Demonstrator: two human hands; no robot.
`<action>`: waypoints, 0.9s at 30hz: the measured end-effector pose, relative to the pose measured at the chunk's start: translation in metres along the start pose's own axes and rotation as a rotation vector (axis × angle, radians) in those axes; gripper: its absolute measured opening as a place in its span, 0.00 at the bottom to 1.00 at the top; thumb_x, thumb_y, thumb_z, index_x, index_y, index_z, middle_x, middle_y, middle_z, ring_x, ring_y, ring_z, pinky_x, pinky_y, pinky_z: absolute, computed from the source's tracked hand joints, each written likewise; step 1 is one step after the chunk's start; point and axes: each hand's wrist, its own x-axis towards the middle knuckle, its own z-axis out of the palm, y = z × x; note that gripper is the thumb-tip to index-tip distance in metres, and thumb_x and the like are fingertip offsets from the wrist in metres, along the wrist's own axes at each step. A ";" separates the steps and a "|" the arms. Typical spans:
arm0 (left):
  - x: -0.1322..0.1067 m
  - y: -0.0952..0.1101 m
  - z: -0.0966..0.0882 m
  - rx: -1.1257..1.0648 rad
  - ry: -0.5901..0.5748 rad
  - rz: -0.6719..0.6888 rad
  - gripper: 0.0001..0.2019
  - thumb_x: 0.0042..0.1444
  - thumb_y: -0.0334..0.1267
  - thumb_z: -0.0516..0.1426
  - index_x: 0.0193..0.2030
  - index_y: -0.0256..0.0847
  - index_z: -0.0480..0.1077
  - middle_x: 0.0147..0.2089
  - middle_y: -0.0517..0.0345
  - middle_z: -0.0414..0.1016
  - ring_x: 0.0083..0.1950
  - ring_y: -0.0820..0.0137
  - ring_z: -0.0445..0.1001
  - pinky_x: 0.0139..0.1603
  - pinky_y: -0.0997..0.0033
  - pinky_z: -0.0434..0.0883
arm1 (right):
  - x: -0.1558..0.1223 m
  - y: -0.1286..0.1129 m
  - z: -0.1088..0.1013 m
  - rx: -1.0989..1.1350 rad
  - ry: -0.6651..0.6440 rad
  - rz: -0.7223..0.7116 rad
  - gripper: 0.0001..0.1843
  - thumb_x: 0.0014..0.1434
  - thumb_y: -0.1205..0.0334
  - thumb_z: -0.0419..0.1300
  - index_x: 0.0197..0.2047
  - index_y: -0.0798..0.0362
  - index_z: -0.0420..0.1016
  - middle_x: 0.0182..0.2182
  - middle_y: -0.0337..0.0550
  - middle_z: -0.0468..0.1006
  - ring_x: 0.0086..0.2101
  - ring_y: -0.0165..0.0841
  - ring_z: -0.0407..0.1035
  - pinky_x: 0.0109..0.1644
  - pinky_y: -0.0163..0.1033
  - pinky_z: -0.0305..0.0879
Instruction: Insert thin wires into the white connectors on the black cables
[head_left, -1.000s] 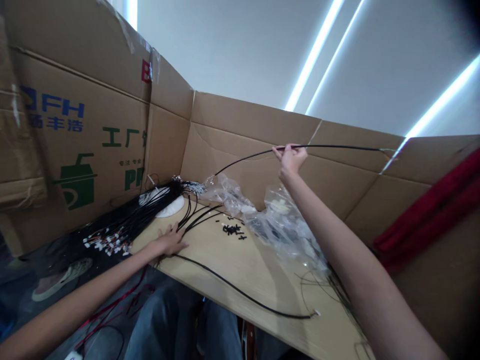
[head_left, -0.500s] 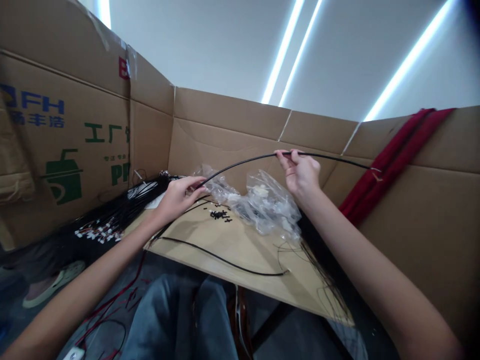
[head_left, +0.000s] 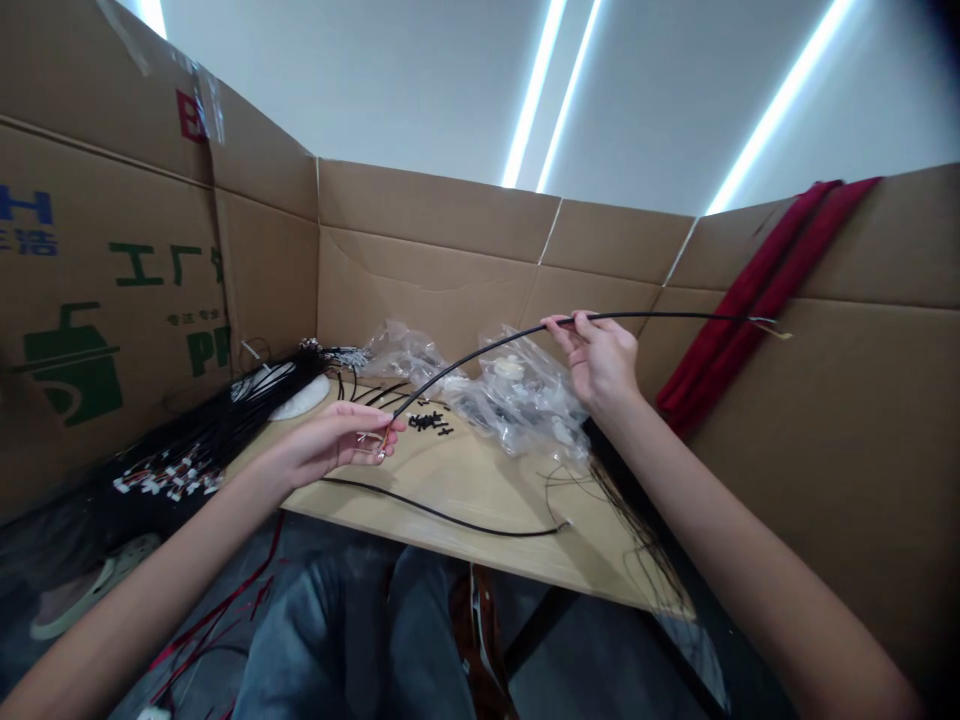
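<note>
A long black cable (head_left: 480,352) arcs in the air above a small wooden table (head_left: 487,490). My right hand (head_left: 600,358) pinches it near the middle, raised in front of the cardboard wall. My left hand (head_left: 330,442) holds the cable's near end with its thin wire tips, just above the table. The far end sticks out to the right toward a red cloth (head_left: 742,300). Another black cable (head_left: 450,516) lies loose on the table.
Cardboard walls (head_left: 427,240) enclose the table. A big bundle of black cables with white connectors (head_left: 210,440) lies at the left. Clear plastic bags (head_left: 517,400) and small black parts (head_left: 431,423) sit at the back. Thin wires (head_left: 637,540) hang off the right edge.
My left hand left the table, took the cable's near end and drew it down toward me. My right hand lowered a little, still on the cable. The view swung to the right.
</note>
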 end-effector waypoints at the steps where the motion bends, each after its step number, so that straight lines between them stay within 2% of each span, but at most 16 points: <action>1: 0.000 0.000 0.001 -0.037 -0.022 -0.027 0.13 0.64 0.43 0.57 0.48 0.35 0.71 0.45 0.52 0.75 0.41 0.69 0.75 0.41 0.64 0.76 | 0.001 0.002 -0.001 -0.007 0.000 0.005 0.06 0.65 0.65 0.59 0.37 0.59 0.71 0.32 0.38 0.75 0.34 0.29 0.74 0.38 0.37 0.75; 7: 0.001 -0.004 -0.001 -0.082 -0.065 -0.073 0.14 0.65 0.45 0.55 0.49 0.35 0.71 0.44 0.53 0.75 0.39 0.70 0.75 0.40 0.65 0.76 | -0.001 0.004 -0.006 -0.039 -0.023 0.069 0.09 0.67 0.66 0.56 0.33 0.57 0.68 0.29 0.37 0.74 0.34 0.29 0.74 0.39 0.37 0.75; 11: 0.004 -0.025 0.001 0.091 -0.090 -0.052 0.09 0.63 0.40 0.58 0.42 0.35 0.72 0.40 0.56 0.75 0.38 0.71 0.75 0.40 0.67 0.76 | 0.003 0.003 -0.012 -0.074 -0.086 0.143 0.20 0.73 0.55 0.42 0.34 0.55 0.66 0.27 0.38 0.73 0.30 0.28 0.73 0.36 0.36 0.73; 13: 0.011 -0.042 0.010 0.189 -0.114 -0.041 0.08 0.62 0.39 0.59 0.40 0.34 0.73 0.39 0.57 0.75 0.38 0.71 0.75 0.41 0.66 0.76 | 0.009 0.002 -0.009 -0.104 -0.127 0.156 0.23 0.73 0.51 0.40 0.33 0.54 0.64 0.23 0.34 0.68 0.24 0.25 0.68 0.31 0.33 0.69; 15: 0.021 -0.058 0.024 0.242 -0.118 -0.023 0.08 0.61 0.39 0.60 0.41 0.34 0.73 0.43 0.55 0.76 0.43 0.67 0.76 0.46 0.62 0.76 | 0.016 0.000 -0.001 -0.142 -0.211 0.161 0.22 0.72 0.48 0.43 0.32 0.54 0.63 0.19 0.29 0.59 0.17 0.22 0.56 0.23 0.29 0.60; 17: 0.031 -0.069 0.040 0.244 -0.076 0.003 0.10 0.61 0.38 0.60 0.47 0.36 0.73 0.50 0.51 0.75 0.50 0.64 0.75 0.52 0.56 0.75 | 0.018 -0.003 0.012 -0.192 -0.369 0.193 0.21 0.70 0.47 0.47 0.34 0.54 0.64 0.19 0.26 0.52 0.15 0.20 0.45 0.19 0.28 0.49; 20: 0.044 -0.064 0.050 0.143 0.062 0.086 0.19 0.61 0.37 0.60 0.57 0.38 0.68 0.57 0.48 0.70 0.55 0.60 0.73 0.54 0.52 0.74 | 0.007 -0.006 0.033 -0.314 -0.733 0.334 0.18 0.69 0.49 0.52 0.35 0.56 0.67 0.18 0.25 0.51 0.15 0.19 0.42 0.17 0.27 0.43; 23: 0.048 -0.041 0.038 -0.041 0.191 0.221 0.24 0.63 0.41 0.58 0.64 0.40 0.61 0.61 0.46 0.68 0.55 0.59 0.73 0.55 0.50 0.73 | -0.015 0.003 0.041 -0.483 -1.096 0.512 0.17 0.66 0.52 0.57 0.32 0.57 0.68 0.17 0.26 0.55 0.15 0.18 0.45 0.16 0.26 0.44; 25: 0.044 -0.028 0.024 -0.155 0.258 0.306 0.25 0.64 0.43 0.56 0.66 0.41 0.59 0.61 0.45 0.68 0.55 0.59 0.73 0.55 0.49 0.73 | -0.030 0.015 0.036 -0.579 -1.249 0.584 0.18 0.67 0.52 0.57 0.31 0.57 0.68 0.18 0.26 0.57 0.15 0.18 0.48 0.16 0.26 0.46; 27: 0.039 -0.024 0.012 -0.227 0.318 0.361 0.23 0.64 0.43 0.56 0.64 0.40 0.62 0.60 0.46 0.69 0.54 0.60 0.74 0.53 0.52 0.74 | -0.041 0.030 0.024 -0.648 -1.338 0.621 0.18 0.67 0.52 0.56 0.32 0.58 0.68 0.19 0.27 0.58 0.16 0.18 0.50 0.17 0.26 0.48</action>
